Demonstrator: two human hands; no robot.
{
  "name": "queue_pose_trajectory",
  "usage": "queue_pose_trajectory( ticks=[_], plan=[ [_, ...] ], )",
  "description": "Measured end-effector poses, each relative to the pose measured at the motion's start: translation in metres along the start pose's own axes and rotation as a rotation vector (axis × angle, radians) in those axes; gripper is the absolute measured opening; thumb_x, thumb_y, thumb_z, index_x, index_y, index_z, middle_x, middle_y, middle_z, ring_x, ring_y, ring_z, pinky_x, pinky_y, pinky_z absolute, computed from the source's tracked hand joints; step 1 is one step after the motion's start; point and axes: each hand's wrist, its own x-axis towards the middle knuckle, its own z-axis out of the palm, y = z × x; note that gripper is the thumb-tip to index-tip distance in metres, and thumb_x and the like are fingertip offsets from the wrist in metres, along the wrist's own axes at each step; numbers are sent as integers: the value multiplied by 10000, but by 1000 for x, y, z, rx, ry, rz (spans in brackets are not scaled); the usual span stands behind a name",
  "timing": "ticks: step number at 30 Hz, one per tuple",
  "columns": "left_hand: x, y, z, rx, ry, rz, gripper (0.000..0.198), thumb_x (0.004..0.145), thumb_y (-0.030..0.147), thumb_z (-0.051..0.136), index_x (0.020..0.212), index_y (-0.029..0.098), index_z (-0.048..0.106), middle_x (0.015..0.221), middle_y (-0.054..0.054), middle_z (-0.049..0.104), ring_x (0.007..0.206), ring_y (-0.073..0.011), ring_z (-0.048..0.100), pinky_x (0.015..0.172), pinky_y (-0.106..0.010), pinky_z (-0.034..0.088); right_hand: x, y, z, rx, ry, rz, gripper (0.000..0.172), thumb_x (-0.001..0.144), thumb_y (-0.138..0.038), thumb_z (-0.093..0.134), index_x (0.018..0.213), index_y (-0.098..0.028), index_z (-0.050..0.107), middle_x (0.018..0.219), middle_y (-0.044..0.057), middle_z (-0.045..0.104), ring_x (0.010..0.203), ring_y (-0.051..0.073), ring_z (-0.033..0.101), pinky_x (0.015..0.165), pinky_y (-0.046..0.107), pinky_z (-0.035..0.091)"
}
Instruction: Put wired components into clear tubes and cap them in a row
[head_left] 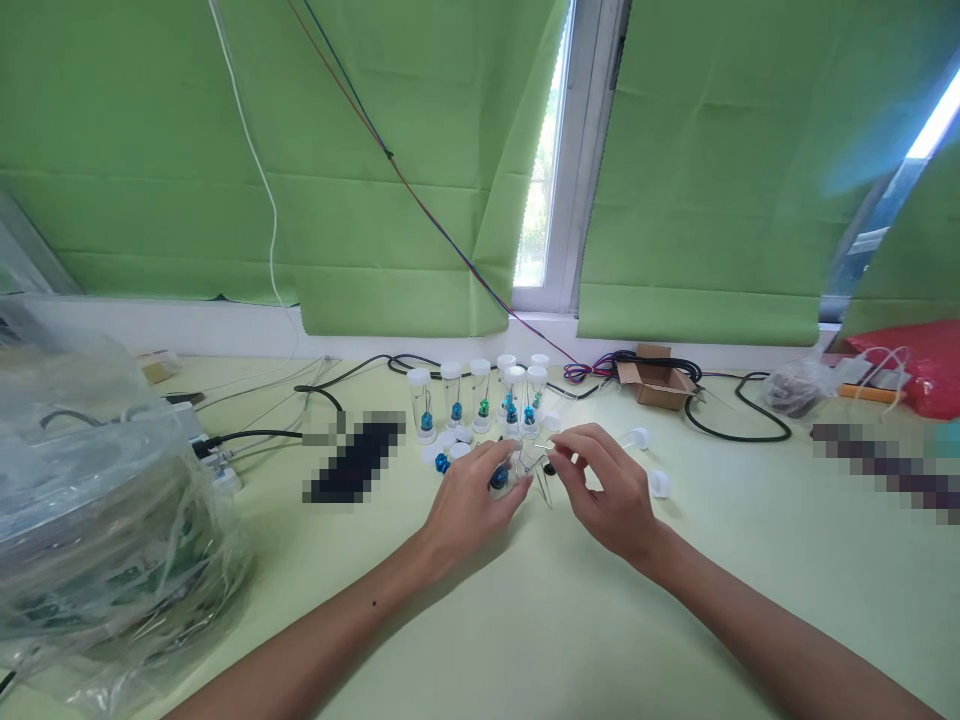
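My left hand (469,495) is curled, its finger and thumb closed around what looks like a small clear tube (528,455), partly hidden. A dark blue part (499,477) shows between the fingers of that hand. My right hand (611,495) pinches a thin metal wire piece (542,447) at the tube's mouth. More thin metal pieces (546,490) lie below, between the hands. Just behind stand several clear tubes with white caps (451,395), holding blue or green parts. Loose white caps (459,454) and a small blue part (442,464) lie beside my left hand.
Two white caps (659,484) lie right of my right hand. Behind are an open cardboard box (660,385) and black cables (780,430). A plastic-wrapped reel (112,540) fills the left side. A blurred dark object (356,460) lies left; a red bag (922,370) sits far right.
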Motion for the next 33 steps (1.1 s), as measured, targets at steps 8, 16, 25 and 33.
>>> queue_pose_trajectory(
  ticks=[8, 16, 25, 33],
  plan=[
    [0, -1, 0, -18, 2, -8, 247, 874, 329, 578, 1091, 216, 616, 877, -17, 676, 655, -138, 581, 574, -265, 442, -4, 3, 2, 9, -67, -5, 229, 925, -88, 495, 1114, -204, 550, 841, 52, 624, 685, 145, 568, 574, 263, 503],
    [-1, -2, 1, 5, -1, 25, 255, 865, 313, 586, 1100, 219, 613, 894, -24, 676, 663, -144, 590, 582, -269, 450, 0, 1, 1, -32, 2, 2, 191, 936, -88, 472, 1056, -204, 565, 805, 47, 608, 701, 154, 580, 589, 269, 509],
    [-4, 2, 1, 11, -60, 48, 267, 852, 287, 600, 1108, 210, 607, 930, -32, 674, 727, -160, 609, 621, -275, 468, -1, 4, 1, -43, 10, 15, 174, 926, -82, 522, 1045, -204, 562, 817, 43, 618, 727, 145, 585, 565, 250, 483],
    [-5, 3, 2, -12, -78, 72, 253, 857, 286, 584, 1099, 216, 612, 904, -39, 663, 722, -162, 593, 609, -277, 457, -3, 4, 2, -56, 7, 7, 126, 930, -126, 544, 1022, -207, 573, 823, 40, 639, 685, 134, 595, 555, 248, 492]
  ],
)
